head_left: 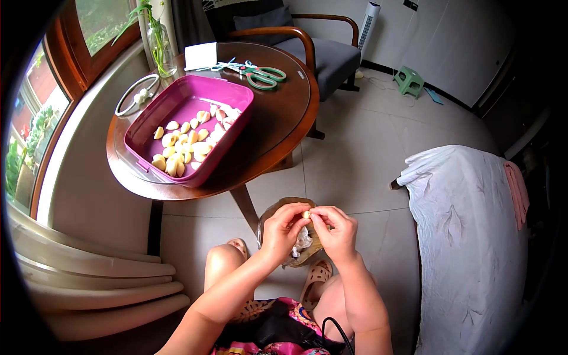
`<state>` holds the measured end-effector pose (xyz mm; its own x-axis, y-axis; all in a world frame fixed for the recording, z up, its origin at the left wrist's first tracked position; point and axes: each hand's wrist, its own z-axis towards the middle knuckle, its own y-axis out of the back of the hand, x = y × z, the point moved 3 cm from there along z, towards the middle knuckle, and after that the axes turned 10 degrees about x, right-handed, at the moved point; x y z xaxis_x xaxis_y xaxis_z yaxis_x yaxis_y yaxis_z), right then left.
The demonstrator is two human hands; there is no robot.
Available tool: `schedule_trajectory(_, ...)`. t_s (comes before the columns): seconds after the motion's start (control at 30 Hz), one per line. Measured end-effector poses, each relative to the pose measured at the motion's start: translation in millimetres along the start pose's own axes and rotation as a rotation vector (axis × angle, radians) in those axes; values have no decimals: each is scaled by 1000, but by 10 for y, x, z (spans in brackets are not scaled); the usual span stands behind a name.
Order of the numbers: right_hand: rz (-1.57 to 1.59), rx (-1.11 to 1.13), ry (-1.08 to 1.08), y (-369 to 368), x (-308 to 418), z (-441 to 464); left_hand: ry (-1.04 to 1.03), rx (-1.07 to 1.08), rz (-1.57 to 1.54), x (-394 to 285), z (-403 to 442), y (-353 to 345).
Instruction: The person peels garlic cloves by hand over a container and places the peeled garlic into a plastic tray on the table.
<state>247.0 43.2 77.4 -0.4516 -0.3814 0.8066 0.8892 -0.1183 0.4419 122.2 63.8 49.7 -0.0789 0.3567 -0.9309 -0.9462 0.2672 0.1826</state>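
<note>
Between the fingertips of both my hands is a small pale garlic clove (306,215). My left hand (283,232) pinches it from the left, fingers curled and closed. From the other side, the thumb and fingers of my right hand (336,232) close on the same clove. Below the hands stands a bag-lined waste bin (273,212), partly hidden by them, with crumpled whitish scraps (303,239) inside. On the table to the left, a purple plastic tray (188,94) holds several garlic cloves (175,164), some yellowish and bare, others whitish or pinkish on the right.
The round wooden table (278,124) also bears green-handled scissors (264,77), a white box-like item (201,57), a glass vase (158,50) and a white cable (122,102). Behind stands an armchair (322,59); a green stool (409,81) is farther off. Sheet-covered furniture (467,236) fills the right.
</note>
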Motion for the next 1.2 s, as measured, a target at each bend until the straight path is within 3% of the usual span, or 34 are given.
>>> schedule_trajectory(0.43, 134, 9, -90, 27, -38, -8, -20, 36, 35, -11, -8, -15)
schedule_trajectory(0.57, 111, -3, -114, 4, -121, -20, 90, 41, -287, 88, -29, -74)
schedule_trajectory(0.77, 444, 4, -256, -58, -77, -20, 60, 30, -308, 93, -13, -41)
schedule_trajectory(0.93, 156, 28, -76, -33, -144, -11, 61, 26, -324, 96, -19, -58)
schedule_trajectory(1.03, 255, 11, -137, -59, -143, -11, 209, 77, -724, 163, -26, -108)
schedule_trajectory(1.2, 552, -29, -249, -71, -193, -14, 275, 105, -1038, 193, 8, -117)
